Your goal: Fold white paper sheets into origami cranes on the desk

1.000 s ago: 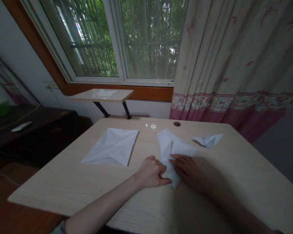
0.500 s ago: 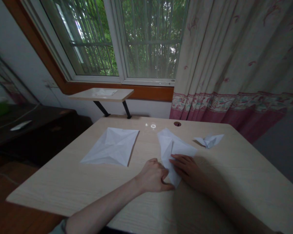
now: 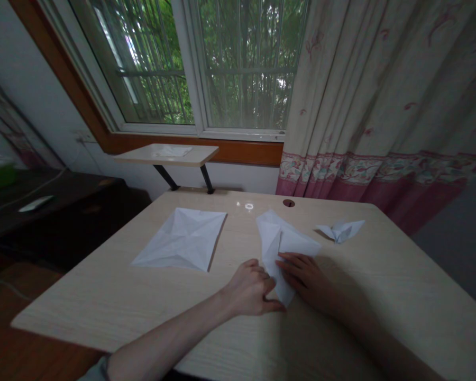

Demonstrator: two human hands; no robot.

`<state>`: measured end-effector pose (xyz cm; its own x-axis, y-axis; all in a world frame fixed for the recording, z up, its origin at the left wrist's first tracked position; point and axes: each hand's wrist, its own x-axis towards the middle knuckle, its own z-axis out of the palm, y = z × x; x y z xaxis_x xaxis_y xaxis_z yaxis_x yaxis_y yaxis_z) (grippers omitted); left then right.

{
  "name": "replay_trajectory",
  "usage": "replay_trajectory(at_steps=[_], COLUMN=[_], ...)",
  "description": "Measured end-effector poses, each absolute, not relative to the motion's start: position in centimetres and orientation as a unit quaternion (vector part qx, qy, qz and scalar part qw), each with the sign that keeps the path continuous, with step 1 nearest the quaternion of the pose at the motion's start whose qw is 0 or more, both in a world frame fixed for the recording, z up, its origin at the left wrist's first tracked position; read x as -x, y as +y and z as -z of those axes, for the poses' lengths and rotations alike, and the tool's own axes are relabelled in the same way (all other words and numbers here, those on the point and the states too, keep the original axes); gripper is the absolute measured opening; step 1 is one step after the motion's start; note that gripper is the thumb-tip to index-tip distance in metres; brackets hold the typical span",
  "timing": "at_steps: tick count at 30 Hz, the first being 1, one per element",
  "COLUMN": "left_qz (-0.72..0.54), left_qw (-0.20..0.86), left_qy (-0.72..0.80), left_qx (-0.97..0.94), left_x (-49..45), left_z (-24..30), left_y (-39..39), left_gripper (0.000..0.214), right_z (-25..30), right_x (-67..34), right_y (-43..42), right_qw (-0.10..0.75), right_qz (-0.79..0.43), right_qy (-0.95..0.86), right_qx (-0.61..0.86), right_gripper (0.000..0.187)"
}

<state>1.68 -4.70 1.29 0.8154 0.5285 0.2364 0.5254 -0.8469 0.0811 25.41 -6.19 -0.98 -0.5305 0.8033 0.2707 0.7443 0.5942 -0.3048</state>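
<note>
Left hand (image 3: pixel 249 290) pinching near tip of folded paper (image 3: pixel 284 248) | right hand (image 3: pixel 304 274) flat, pressing it onto bench (image 3: pixel 103 301) centre | creased sheet (image 3: pixel 181 238) left, small folded piece (image 3: pixel 341 230) right | risk, I judge: paper slides under uneven pressure, crease goes crooked.

We count three pieces of white paper on the table (image 3: pixel 103 296): one creased sheet (image 3: pixel 180 239), one half-folded sheet (image 3: pixel 281 248), one small folded figure (image 3: pixel 341 230).
</note>
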Motion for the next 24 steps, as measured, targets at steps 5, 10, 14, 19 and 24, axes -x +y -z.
replay_trajectory(at_steps=[5,10,14,19,24], left_qz=[-0.203,-0.279,-0.324,-0.303,-0.292], left_qw=[-0.031,0.035,0.109,0.131,0.118], left_qy=[0.253,0.299,0.307,0.3,0.322], left_qx=[-0.945,-0.912,-0.888,-0.895,-0.893], left_x=[-1.1,-0.7,-0.4,-0.3,-0.4], left_z=[-0.8,-1.3,-1.5,-1.3,-0.9], left_y=[-4.1,-3.0,-2.4,-2.4,-2.3], left_gripper=[0.048,0.027,0.017,0.018,0.018], right_z=[1.3,1.4,1.3,1.2,1.6], right_x=[-25.4,-25.5,-25.4,-25.3,-25.4], right_y=[-6.1,-6.0,-6.0,-6.1,-6.0], right_qw=[0.194,0.2,0.201,0.2,0.209], right_qz=[-0.068,-0.059,-0.056,-0.057,-0.053], right_qy=[-0.875,-0.876,-0.876,-0.876,-0.877], right_qx=[0.437,0.435,0.436,0.435,0.429], right_gripper=[0.04,0.039,0.04,0.042,0.043])
